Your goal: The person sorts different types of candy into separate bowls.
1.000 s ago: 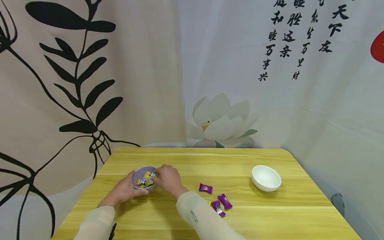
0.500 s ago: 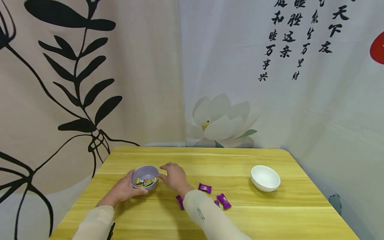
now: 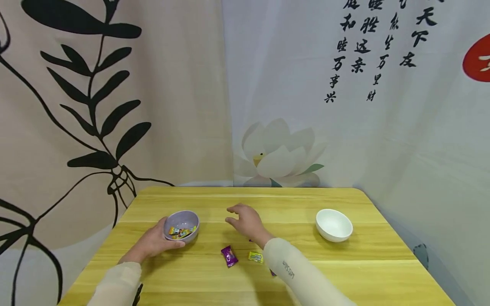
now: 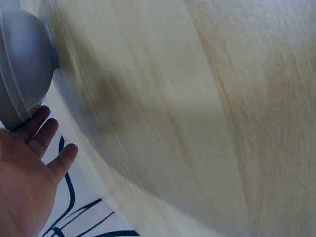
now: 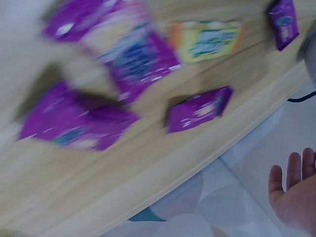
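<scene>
My left hand (image 3: 153, 240) holds a light purple bowl (image 3: 192, 236) at the table's left, with the thumb along its near side; in the left wrist view the fingers touch the outside of the bowl (image 4: 29, 59). Several yellow-wrapped candies (image 3: 181, 232) lie in the bowl. My right hand (image 3: 246, 222) hovers over the middle of the table, fingers spread and holding nothing. Below it lie a purple-wrapped candy (image 3: 229, 256) and a yellow candy (image 3: 255, 256). The right wrist view shows several purple candies (image 5: 200, 109) around the yellow candy (image 5: 207, 40); my right forearm hides most of these in the head view.
A white bowl (image 3: 334, 226) stands on the wooden table (image 3: 375, 280) at the right. Behind the table's far edge hangs a printed cloth (image 3: 191, 106) with black leaves, a lotus and writing.
My right hand has let go of a yellow candy into the purple bowl and moved away to the right. My left hand keeps hold of the bowl.
</scene>
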### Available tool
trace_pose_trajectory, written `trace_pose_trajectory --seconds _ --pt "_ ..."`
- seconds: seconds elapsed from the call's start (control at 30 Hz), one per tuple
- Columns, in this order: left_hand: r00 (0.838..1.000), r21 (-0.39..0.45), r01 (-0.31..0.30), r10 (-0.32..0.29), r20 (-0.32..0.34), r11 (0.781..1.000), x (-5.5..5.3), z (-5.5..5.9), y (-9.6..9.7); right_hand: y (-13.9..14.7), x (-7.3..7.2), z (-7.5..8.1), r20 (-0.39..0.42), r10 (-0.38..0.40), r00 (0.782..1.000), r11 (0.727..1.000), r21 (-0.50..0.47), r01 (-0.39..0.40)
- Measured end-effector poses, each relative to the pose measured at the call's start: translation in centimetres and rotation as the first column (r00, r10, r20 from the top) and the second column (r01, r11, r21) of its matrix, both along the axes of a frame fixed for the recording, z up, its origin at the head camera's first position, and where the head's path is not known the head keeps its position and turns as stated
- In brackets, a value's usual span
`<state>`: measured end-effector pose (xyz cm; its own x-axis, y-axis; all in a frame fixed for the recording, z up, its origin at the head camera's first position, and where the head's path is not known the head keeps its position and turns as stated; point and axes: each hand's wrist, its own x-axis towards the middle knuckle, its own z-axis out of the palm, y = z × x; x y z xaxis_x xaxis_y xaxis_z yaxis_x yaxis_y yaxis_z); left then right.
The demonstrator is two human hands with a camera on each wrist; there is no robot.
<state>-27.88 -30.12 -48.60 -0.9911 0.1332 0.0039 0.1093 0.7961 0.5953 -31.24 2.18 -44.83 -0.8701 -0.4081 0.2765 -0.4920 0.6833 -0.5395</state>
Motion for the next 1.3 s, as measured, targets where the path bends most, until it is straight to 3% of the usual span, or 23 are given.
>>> trace_pose_trajectory --seconds 0.4,0.87,1.13,1.3 --pt "1.000 -0.014 0.004 -0.004 -0.006 1.000 -0.3 -0.3 -0.2 6.3 1.9 -2.1 0.049 0.014 0.999 1.000 -0.019 -0.013" --pt "1.000 -0.030 -0.001 0.001 0.004 1.000 -0.3 -0.2 -0.3 9.6 4.9 -4.4 0.045 0.072 0.996 0.995 0.068 -0.075" --pt "1.000 -0.023 -0.002 0.002 0.002 1.000 -0.2 -0.1 -0.3 10.1 5.6 -6.1 -0.089 0.090 0.992 0.983 0.170 -0.074" --pt "1.000 -0.021 -0.008 0.008 0.011 1.000 -0.2 -0.2 -0.2 9.9 5.9 -6.4 -0.110 0.084 0.990 0.967 0.248 -0.055"
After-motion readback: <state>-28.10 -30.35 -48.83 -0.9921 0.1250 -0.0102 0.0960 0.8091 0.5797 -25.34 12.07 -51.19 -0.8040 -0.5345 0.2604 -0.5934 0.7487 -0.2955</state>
